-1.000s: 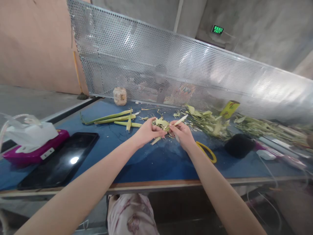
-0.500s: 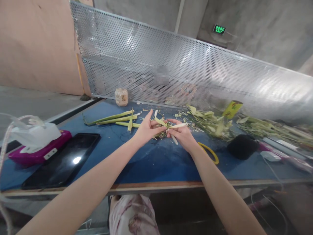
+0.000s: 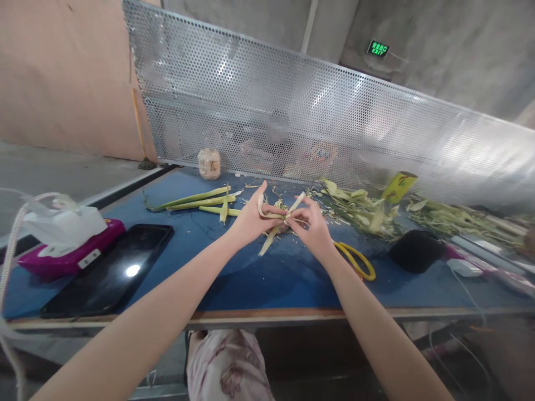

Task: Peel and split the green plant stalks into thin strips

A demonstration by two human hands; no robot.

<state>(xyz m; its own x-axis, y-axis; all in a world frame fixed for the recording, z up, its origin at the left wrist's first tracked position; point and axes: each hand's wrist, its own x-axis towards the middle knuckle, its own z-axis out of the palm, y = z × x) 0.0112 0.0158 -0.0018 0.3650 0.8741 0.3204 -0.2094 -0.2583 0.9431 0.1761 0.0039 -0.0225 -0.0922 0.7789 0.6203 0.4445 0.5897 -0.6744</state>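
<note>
My left hand [image 3: 249, 220] pinches pale green leaf strips [image 3: 270, 240] between thumb and fingers, its index finger pointing up. From the other side, my right hand [image 3: 312, 225] grips the same strips where they cross, fingertips close to the left ones. Strip ends stick out upward and downward around the crossing; the crossing itself is partly hidden by fingers. Beneath and behind the hands lie leaf scraps [image 3: 288, 195] on the blue tabletop [image 3: 259, 284]. Left of them rest long green leaf lengths [image 3: 198, 204] and a small crossed leaf piece [image 3: 224, 206].
At left are a purple tissue box [image 3: 67, 259] and a black tablet [image 3: 111, 273]. A whitish jar-like container [image 3: 209, 164] stands by the perforated metal panel [image 3: 251, 94]. To the right are a leaf heap [image 3: 363, 214], yellow-green can [image 3: 399, 186], yellow cord loop [image 3: 355, 262] and black object [image 3: 416, 252].
The strips have turned in my fingers: one end now points up by my right hand, and another hangs down by my left. Both hands stay nearly in place.
</note>
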